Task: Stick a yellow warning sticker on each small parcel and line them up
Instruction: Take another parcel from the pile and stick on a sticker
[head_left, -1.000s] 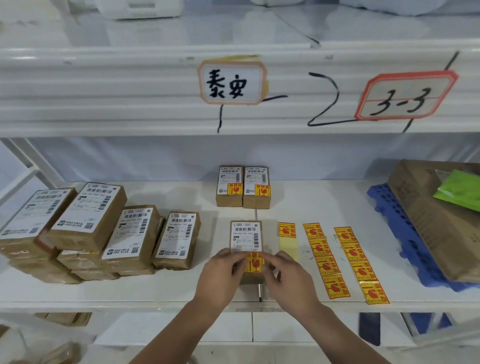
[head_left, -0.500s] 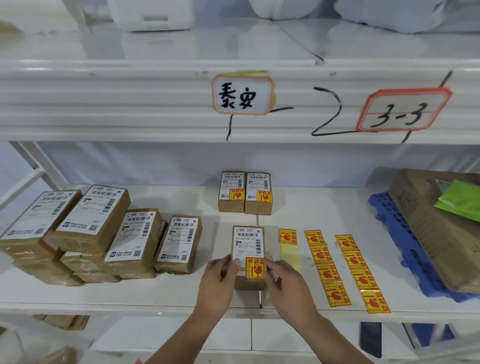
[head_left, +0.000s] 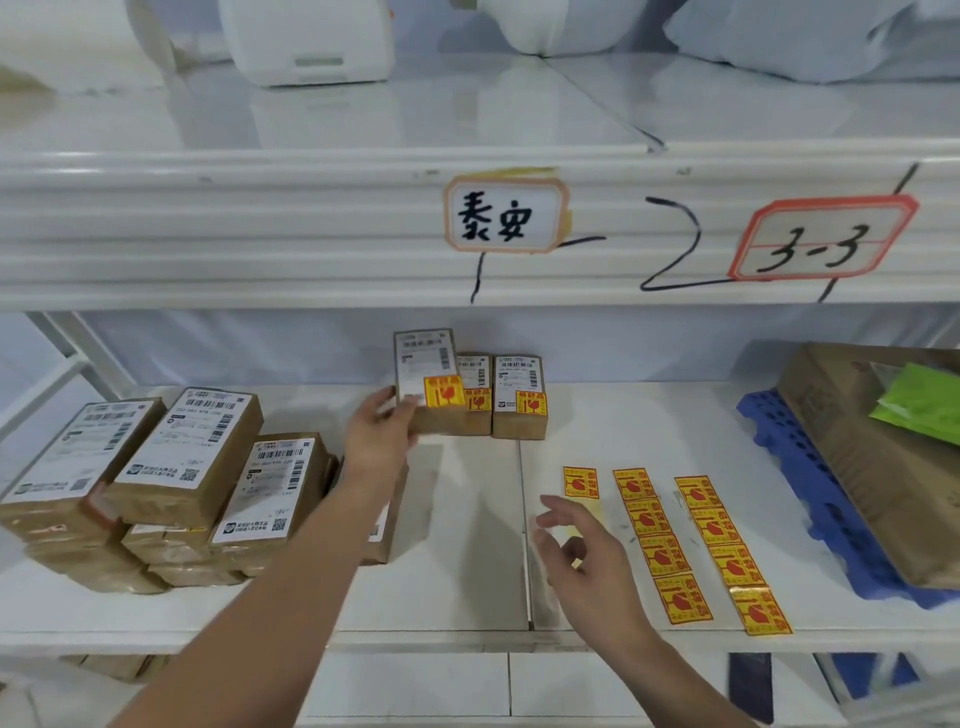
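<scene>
A person's left hand (head_left: 382, 434) holds a small parcel (head_left: 428, 382) upright by its lower left corner, its grip closed on it. A yellow sticker (head_left: 444, 391) already sits on the parcel's face, just right of the grip. The parcel overlaps the left end of a row of two stickered parcels (head_left: 501, 397) at the back of the shelf (head_left: 467, 519), probably to extend the line. The right hand (head_left: 584, 561) hovers empty, fingers loosely spread, beside the sticker strips (head_left: 680, 545), likely for the next one.

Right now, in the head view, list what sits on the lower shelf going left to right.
Stack of unstickered parcels → left hand holding a stickered parcel → two stickered parcels → right hand → sticker strips → blue tray → big cardboard box.
</scene>
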